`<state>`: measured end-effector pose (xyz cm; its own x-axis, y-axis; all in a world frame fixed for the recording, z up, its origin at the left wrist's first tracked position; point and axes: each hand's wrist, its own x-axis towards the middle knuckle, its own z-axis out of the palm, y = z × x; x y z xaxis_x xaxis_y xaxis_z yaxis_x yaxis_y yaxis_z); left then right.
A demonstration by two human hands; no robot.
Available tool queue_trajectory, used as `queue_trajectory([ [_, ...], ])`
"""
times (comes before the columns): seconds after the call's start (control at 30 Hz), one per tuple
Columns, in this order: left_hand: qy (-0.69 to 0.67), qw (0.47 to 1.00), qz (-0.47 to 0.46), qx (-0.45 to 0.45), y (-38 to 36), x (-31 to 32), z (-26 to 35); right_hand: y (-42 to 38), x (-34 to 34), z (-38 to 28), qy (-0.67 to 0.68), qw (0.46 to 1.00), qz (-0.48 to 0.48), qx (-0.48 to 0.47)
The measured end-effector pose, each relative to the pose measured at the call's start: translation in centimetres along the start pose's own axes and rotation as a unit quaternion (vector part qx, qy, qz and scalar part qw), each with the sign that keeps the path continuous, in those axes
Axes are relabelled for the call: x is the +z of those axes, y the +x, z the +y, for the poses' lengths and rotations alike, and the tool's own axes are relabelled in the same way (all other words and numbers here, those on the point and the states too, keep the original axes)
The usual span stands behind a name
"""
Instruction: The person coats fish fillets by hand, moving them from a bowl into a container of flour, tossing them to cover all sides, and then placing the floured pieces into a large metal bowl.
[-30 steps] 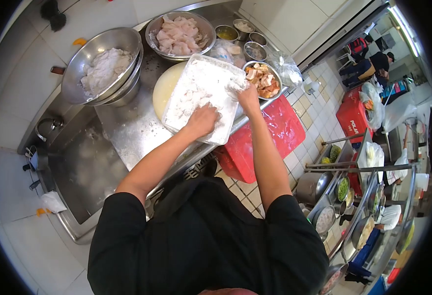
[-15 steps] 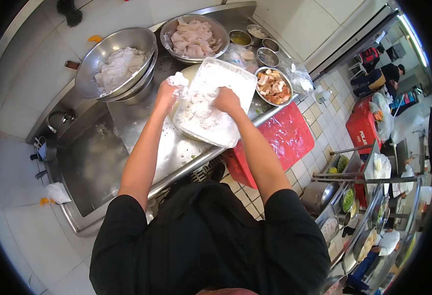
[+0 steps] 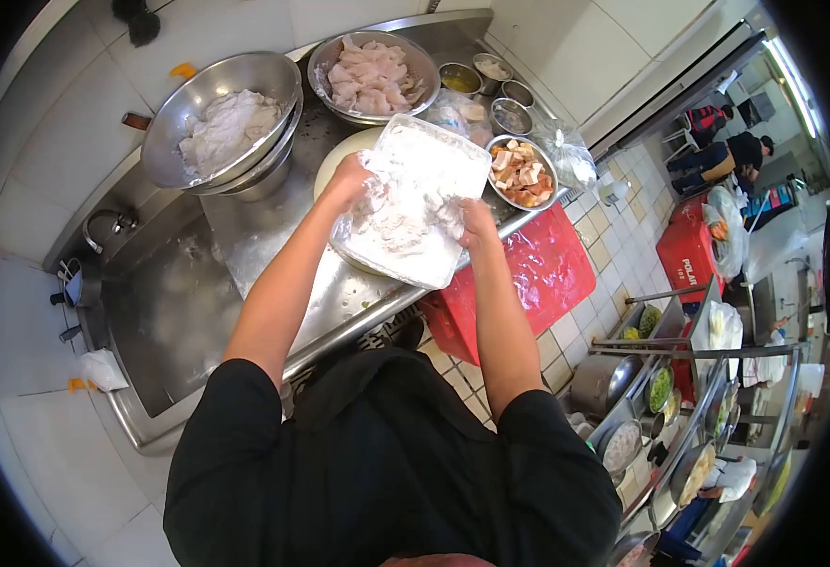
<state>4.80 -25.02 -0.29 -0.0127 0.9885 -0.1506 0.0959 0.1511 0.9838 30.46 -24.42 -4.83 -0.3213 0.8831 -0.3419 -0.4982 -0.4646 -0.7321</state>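
Observation:
A white rectangular tub holds white flour. It rests tilted on a round pale basin at the counter's edge. My left hand reaches over the tub's left side, its fingers coated in flour. At the right side, my right hand is inside the rim with whitened fingers. Flour hides the fingertips of both hands, so I cannot make out whether a piece is in either. Behind the tub stands a steel bowl of raw pale meat slices. Another steel bowl holds flour-coated pieces.
A bowl of cubed meat and small steel cups stand to the right, near plastic bags. Left is a sink. A red cooler is below the counter. Racks with pans and people are farther right.
My left hand moved from above the tub's left edge, where it held a floury clump, into the tub. My right hand shifted right and down from the middle toward the right rim.

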Motion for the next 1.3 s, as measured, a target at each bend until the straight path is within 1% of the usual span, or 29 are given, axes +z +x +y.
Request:
queue_trajectory([
  [0.07,-0.184,0.982,-0.002,-0.031,-0.4,-0.7,-0.3,0.3,-0.4,0.9,-0.005,0.999,0.029,-0.028],
  [0.1,-0.234,0.971,0.004,-0.044,-0.9,-0.8,0.7,-0.1,0.6,1.1,0.003,0.998,0.049,-0.048],
  [0.13,-0.257,0.966,-0.014,-0.039,-0.9,-0.8,1.0,-0.6,1.8,1.1,0.01,0.995,0.068,-0.068],
  [0.2,-0.304,0.951,-0.045,-0.028,-1.1,-1.0,1.8,-0.5,2.8,1.1,0.057,0.996,0.043,-0.06],
  [0.27,-0.305,0.951,-0.053,-0.007,-1.6,-0.5,2.8,1.0,2.8,1.8,0.083,0.996,-0.006,-0.037],
  [0.3,-0.306,0.95,-0.056,0.003,-1.8,0.0,3.2,0.8,4.0,1.6,0.102,0.994,-0.02,-0.024],
  [0.37,-0.255,0.965,-0.058,0.033,-1.2,1.8,2.4,-0.7,7.2,1.1,0.14,0.989,-0.043,0.005],
  [0.4,-0.229,0.971,-0.059,0.047,-0.9,2.1,2.0,-0.3,7.4,1.3,0.097,0.995,-0.034,-0.013],
  [0.43,-0.141,0.989,-0.01,0.036,-0.4,1.9,1.7,0.2,7.5,1.4,0.055,0.998,-0.026,-0.033],
  [0.47,-0.052,0.998,0.036,0.025,0.3,1.7,1.5,0.8,7.7,1.3,0.012,0.998,-0.017,-0.055],
  [0.5,0.039,0.996,0.08,0.013,0.7,1.7,1.4,1.0,7.7,0.6,-0.007,0.998,0.017,-0.054],
  [0.57,-0.012,0.997,0.076,0.001,-0.5,0.3,2.6,1.1,7.3,-2.1,-0.043,0.994,0.088,-0.054],
  [0.6,-0.038,0.996,0.075,-0.004,-1.0,-0.6,2.9,1.7,6.5,-3.1,-0.108,0.978,0.108,-0.14],
  [0.63,-0.055,0.995,0.085,-0.016,-1.1,-1.0,2.6,1.9,5.9,-5.0,-0.266,0.934,0.128,-0.2],
  [0.67,-0.07,0.993,0.094,-0.029,-1.2,-1.4,2.0,2.2,5.5,-6.5,-0.415,0.862,0.144,-0.252],
  [0.7,-0.085,0.99,0.103,-0.041,-1.1,-1.7,1.4,2.4,5.9,-7.2,-0.501,0.805,0.186,-0.257],
  [0.77,-0.001,0.993,0.118,-0.013,1.7,-1.7,-2.8,3.0,6.4,-8.5,-0.655,0.662,0.26,-0.257],
  [0.8,0.04,0.991,0.126,0.002,2.8,-1.5,-4.0,3.4,6.6,-8.4,-0.696,0.635,0.248,-0.226],
  [0.87,0.084,0.99,0.109,-0.013,1.4,-0.6,0.0,5.0,6.4,-6.8,-0.772,0.575,0.22,-0.159],
  [0.9,0.106,0.989,0.101,-0.022,0.9,0.1,1.6,7.1,4.4,-5.2,-0.798,0.566,0.165,-0.124],
  [0.93,0.159,0.983,0.095,-0.014,1.1,0.6,1.6,7.2,4.2,-4.3,-0.806,0.559,0.149,-0.126],
  [1.0,0.266,0.961,0.081,0.001,1.4,1.4,1.8,7.3,3.9,-4.1,-0.792,0.586,0.125,-0.118],
  [1.03,0.293,0.954,0.05,-0.023,1.1,2.0,2.2,6.9,3.8,-3.8,-0.799,0.576,0.118,-0.127],
  [1.1,0.398,0.917,-0.016,-0.007,0.5,3.7,0.9,5.7,3.4,-3.3,-0.81,0.557,0.109,-0.147],
  [1.13,0.448,0.893,-0.047,0.003,0.4,4.3,0.3,4.9,3.9,-3.7,-0.789,0.584,0.126,-0.144],
  [1.17,0.427,0.904,-0.001,0.02,0.3,4.7,-0.5,3.9,4.2,-4.2,-0.766,0.61,0.142,-0.141],
  [1.23,0.318,0.947,0.027,-0.017,0.8,3.5,-0.6,2.8,4.0,-5.0,-0.724,0.653,0.16,-0.153],
  [1.27,0.263,0.963,0.041,-0.038,1.1,2.7,-0.7,2.8,3.6,-5.3,-0.653,0.721,0.137,-0.186],
  [1.3,0.271,0.96,0.048,-0.046,1.2,1.8,-0.3,2.8,3.2,-5.4,-0.575,0.781,0.113,-0.217],
])
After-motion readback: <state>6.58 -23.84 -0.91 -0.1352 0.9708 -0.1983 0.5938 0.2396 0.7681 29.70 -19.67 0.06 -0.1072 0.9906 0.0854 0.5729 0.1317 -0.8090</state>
